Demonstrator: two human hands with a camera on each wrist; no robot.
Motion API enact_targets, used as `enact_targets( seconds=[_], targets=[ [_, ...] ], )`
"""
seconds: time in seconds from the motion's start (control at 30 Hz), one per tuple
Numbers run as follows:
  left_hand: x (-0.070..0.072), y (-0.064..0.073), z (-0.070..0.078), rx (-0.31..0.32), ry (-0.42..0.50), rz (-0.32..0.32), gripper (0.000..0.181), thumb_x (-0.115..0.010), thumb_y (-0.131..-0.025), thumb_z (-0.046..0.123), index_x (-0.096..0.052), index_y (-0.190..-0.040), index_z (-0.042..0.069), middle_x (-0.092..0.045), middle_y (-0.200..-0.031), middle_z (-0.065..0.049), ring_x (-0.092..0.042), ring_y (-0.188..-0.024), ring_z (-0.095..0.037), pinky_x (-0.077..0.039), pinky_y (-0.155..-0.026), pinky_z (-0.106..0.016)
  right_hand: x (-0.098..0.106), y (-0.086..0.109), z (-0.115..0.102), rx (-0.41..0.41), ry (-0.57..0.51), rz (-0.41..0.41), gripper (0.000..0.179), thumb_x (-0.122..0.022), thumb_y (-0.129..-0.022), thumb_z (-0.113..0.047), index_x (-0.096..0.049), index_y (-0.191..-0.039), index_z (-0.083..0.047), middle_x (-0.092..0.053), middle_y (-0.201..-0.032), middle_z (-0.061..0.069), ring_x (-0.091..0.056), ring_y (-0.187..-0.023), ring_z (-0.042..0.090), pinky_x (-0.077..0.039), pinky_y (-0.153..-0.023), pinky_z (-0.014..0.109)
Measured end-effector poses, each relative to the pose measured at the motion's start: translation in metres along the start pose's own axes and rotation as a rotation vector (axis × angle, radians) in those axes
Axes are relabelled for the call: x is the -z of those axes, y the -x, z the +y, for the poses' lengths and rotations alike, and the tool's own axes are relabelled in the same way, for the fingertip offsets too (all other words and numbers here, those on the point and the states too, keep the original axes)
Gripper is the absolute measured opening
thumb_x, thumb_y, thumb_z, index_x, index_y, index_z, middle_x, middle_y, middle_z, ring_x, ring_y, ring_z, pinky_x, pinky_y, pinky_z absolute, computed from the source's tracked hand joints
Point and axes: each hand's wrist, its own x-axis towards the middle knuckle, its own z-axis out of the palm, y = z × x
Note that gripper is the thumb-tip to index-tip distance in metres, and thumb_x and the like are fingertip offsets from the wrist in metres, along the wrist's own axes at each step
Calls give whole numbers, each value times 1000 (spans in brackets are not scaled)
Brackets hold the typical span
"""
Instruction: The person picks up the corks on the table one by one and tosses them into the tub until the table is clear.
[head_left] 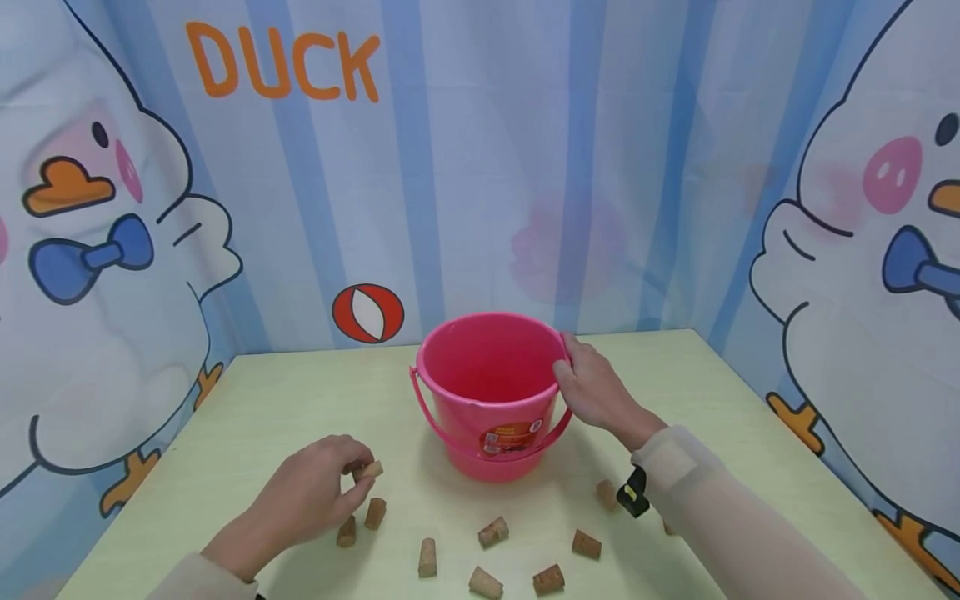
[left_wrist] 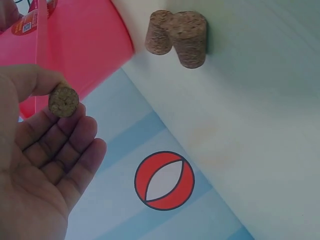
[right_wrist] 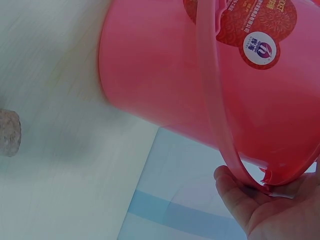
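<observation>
A pink bucket (head_left: pixel 491 433) stands upright on the table, its handle hanging down at the front. My right hand (head_left: pixel 600 387) grips the bucket's right rim where the handle joins; the right wrist view shows the fingers (right_wrist: pixel 232 195) curled beneath that joint. To the left of the bucket, my left hand (head_left: pixel 315 483) pinches a cork (left_wrist: pixel 63 101) between thumb and fingers, above the table. Two corks, one of them this brown cork (head_left: pixel 376 513), stand close by below that hand. The inside of the bucket shows only bare pink wall, its bottom partly hidden.
Several more corks lie in front of the bucket, among them a pale cork (head_left: pixel 486 582) and a dark cork (head_left: pixel 549 579). Another cork (head_left: pixel 607 495) is near the right forearm. A curtain (head_left: pixel 480 167) with ducks surrounds the pale table (head_left: pixel 300 392) at the back and sides.
</observation>
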Motion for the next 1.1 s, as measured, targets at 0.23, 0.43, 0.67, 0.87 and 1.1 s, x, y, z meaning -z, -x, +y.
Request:
enact_targets(
  seconds=[0.23,0.43,0.67,0.87,1.1],
  targets=[
    [5,-3,5,-37,5,33,10,-82,-87,24,-73,-90,21,-60,-82,13,-53,-75,-7,-53,-69,-27,0,1,-1,1,-7,-4,49,-44,-102,-16,-43,-149,-1,-61,-115,16,-54,-100,29,-57,-80,40],
    [8,-6,12,-52,4,54,11,-83,-87,23,-74,-92,21,-61,-84,12,-53,-77,-7,-54,-70,-26,-1,0,-1,7,-5,1,48,-44,-102,-15,-43,-147,-1,-61,-113,16,-53,-99,28,-56,-79,39],
    [12,-10,19,-93,4,87,12,-84,-86,21,-74,-92,20,-62,-84,11,-54,-77,-7,-54,-69,-24,-1,0,-1,8,-10,4,48,-44,-102,-15,-43,-148,-1,-61,-111,17,-53,-97,28,-56,-75,36],
    [16,-14,23,-119,-11,98,12,-84,-85,20,-74,-92,19,-61,-83,11,-54,-77,-7,-54,-69,-24,-1,0,-1,7,-12,3,49,-45,-102,-16,-43,-149,-1,-61,-113,18,-53,-97,28,-56,-75,37],
    [20,-20,28,-158,-17,123,11,-83,-86,21,-74,-91,19,-63,-83,11,-55,-78,-8,-55,-70,-25,-1,1,-1,5,-19,-1,50,-45,-101,-16,-42,-149,-2,-61,-113,18,-53,-98,28,-56,-76,37]
  ],
)
